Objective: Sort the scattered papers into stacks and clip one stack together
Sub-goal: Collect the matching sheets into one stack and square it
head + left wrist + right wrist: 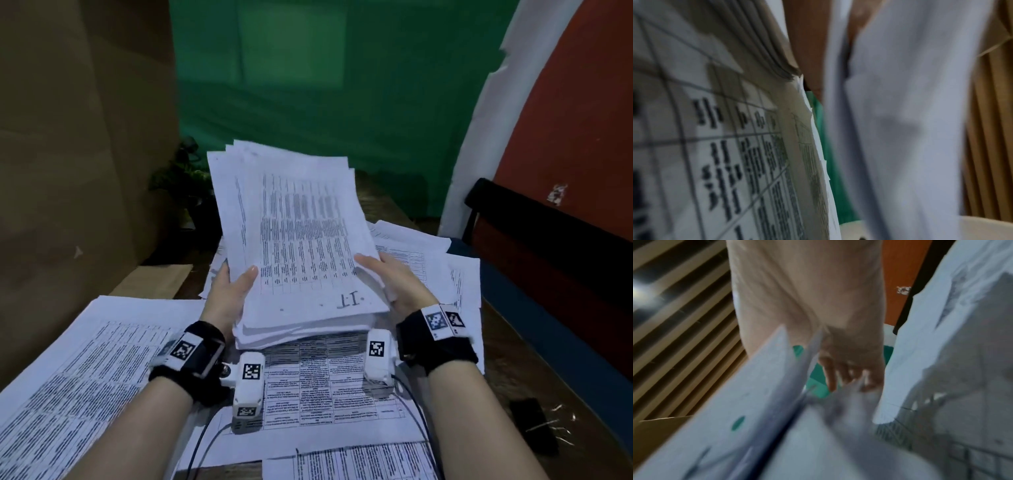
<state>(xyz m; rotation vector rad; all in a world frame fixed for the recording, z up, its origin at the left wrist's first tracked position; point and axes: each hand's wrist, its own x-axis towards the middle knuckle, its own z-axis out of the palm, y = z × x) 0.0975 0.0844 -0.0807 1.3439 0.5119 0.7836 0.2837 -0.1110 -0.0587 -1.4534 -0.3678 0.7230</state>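
Gripping a thick stack of white printed table sheets from both sides, the hands hold it tilted up over the brown wooden counter. Nearest the body, loose white printed sheets lie spread on the counter, some under the forearms. A small black flat object lies near the right forearm; could be a clip, cannot tell. Left hand has its thumb over the top page and fingers behind the left edge. Right hand wraps the right edge the same way; right wrist view shows fingers curled behind the sheets. The stack's lower edge sits just above a printed page, and its edges are ragged with several sheets poking out at the top. More scattered white sheets lie behind and right of it. Farther off stand a brown cardboard panel and a green backdrop.

Step in hand looks like squaring the stack. To do it well, loosen the grip slightly, tap the lower edge on the counter, let the sheets settle, then tap a long edge. Squeezing too hard would keep the stray corners out.
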